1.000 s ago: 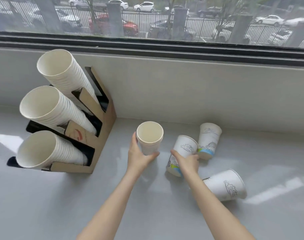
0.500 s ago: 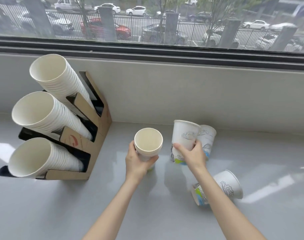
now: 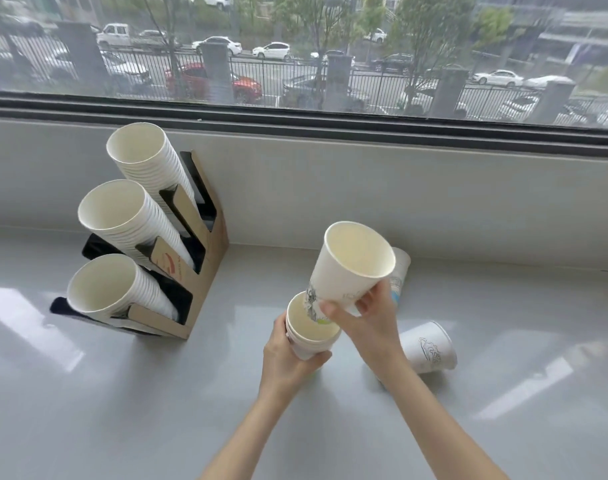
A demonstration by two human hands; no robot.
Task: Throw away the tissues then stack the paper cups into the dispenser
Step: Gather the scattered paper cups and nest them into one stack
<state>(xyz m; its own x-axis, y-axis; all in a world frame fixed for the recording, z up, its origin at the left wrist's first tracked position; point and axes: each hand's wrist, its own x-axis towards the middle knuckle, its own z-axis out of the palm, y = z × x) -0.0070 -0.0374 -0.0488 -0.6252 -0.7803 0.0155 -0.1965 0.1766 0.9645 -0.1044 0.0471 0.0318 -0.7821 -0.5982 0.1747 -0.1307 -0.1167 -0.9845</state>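
My left hand (image 3: 288, 358) grips a small stack of white paper cups (image 3: 311, 336), mouth up, just above the counter. My right hand (image 3: 368, 320) holds another printed paper cup (image 3: 351, 268), tilted, with its base entering the mouth of that stack. A cup (image 3: 429, 348) lies on its side to the right of my right wrist. Another cup (image 3: 400, 271) is partly hidden behind the raised cup. The cardboard dispenser (image 3: 205, 271) stands at the left with three slanted stacks of white cups (image 3: 122, 220). No tissues are in sight.
The grey counter (image 3: 122, 393) runs under a low grey wall (image 3: 399, 195) and a wide window (image 3: 295, 46). Bare counter lies in front of the dispenser and to the far right.
My right hand has lifted its cup, turned it mouth up and brought its base into the stack in my left hand. The left hand has raised the stack slightly.
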